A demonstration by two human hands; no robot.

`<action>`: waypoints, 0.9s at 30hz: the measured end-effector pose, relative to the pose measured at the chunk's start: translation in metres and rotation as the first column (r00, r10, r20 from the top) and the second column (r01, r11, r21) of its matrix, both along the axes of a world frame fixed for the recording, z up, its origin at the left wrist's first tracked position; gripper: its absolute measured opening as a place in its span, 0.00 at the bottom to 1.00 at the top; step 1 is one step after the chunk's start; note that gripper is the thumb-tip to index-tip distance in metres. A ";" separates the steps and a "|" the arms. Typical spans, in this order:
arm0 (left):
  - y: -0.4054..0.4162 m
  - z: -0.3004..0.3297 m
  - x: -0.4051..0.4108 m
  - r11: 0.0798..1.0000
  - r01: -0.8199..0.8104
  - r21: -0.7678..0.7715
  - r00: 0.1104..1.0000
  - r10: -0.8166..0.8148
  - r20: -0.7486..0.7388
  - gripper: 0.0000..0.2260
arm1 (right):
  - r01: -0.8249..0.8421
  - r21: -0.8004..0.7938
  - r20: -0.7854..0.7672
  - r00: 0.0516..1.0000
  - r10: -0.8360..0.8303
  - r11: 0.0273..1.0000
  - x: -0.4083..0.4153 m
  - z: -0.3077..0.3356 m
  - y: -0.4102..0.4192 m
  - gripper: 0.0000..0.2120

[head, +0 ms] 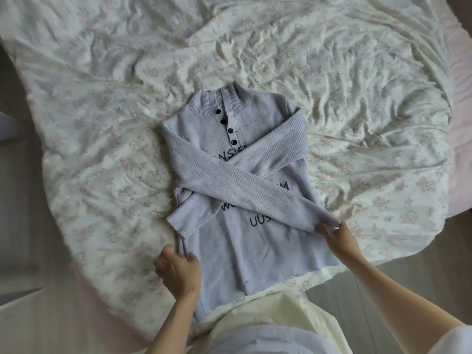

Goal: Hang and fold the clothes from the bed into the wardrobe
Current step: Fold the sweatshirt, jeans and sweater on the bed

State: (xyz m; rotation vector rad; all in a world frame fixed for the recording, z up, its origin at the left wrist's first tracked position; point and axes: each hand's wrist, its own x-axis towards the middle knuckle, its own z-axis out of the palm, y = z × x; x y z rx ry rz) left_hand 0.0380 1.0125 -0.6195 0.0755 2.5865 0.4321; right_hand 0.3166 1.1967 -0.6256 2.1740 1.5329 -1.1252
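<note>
a strip of pale floor shows at the far left, beside the bed. the bed is covered with a crumpled white sheet with tiny pink flowers on it. the left hand is at the left side edge of the sweater, low down, with its fingers curled at the cloth; i cannot tell for sure if it is pinching the edge or just resting on it. the sweater is light grey-purple and lies flat on the bed, front side up, with its tall collar pointing away from the person. four dark buttons run down from the collar, and dark letters show on the chest. the two long sleeves are folded over the front and cross each other like an x. the right hand pinches the cuff of the sleeve that reaches down to the right edge of the sweater. a pink edge of the bed shows at the far right.
</note>
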 end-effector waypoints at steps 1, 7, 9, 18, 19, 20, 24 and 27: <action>-0.003 0.001 0.010 1.000 -0.018 -0.025 1.000 0.018 -0.012 0.19 | 0.008 0.021 -0.018 1.000 -0.008 1.000 0.000 -0.001 -0.001 0.26; -0.025 -0.007 0.050 0.963 -0.125 -0.240 0.979 0.159 0.128 0.18 | -0.109 -0.102 -0.033 0.994 0.106 0.989 0.005 -0.007 0.000 0.18; -0.033 -0.014 0.054 0.961 -0.088 -0.261 0.990 0.114 0.085 0.14 | -0.182 -0.136 0.009 0.983 0.185 0.974 0.014 -0.010 -0.002 0.13; -0.063 -0.007 0.039 0.937 -0.337 -0.095 0.937 0.343 0.060 0.14 | -0.074 -0.024 0.005 0.997 0.075 0.997 0.048 -0.005 -0.006 0.07; -0.068 -0.004 0.039 0.937 -0.336 -0.092 0.937 0.343 0.072 0.13 | -0.058 -0.020 0.005 0.998 0.059 0.998 0.051 -0.005 -0.006 0.07; -0.072 0.000 0.040 0.940 -0.330 -0.084 0.937 0.337 0.088 0.13 | -0.046 -0.022 0.001 0.999 0.046 0.999 0.054 -0.002 -0.006 0.06; -0.072 0.009 0.035 0.937 -0.349 -0.012 0.916 0.344 0.205 0.13 | 0.138 -0.050 -0.076 0.987 -0.142 0.989 0.059 0.010 -0.001 0.06; -0.062 0.023 0.021 0.869 -0.476 0.138 0.851 0.416 0.320 0.06 | 0.257 -0.043 -0.160 0.952 -0.260 0.966 0.050 0.025 0.010 0.07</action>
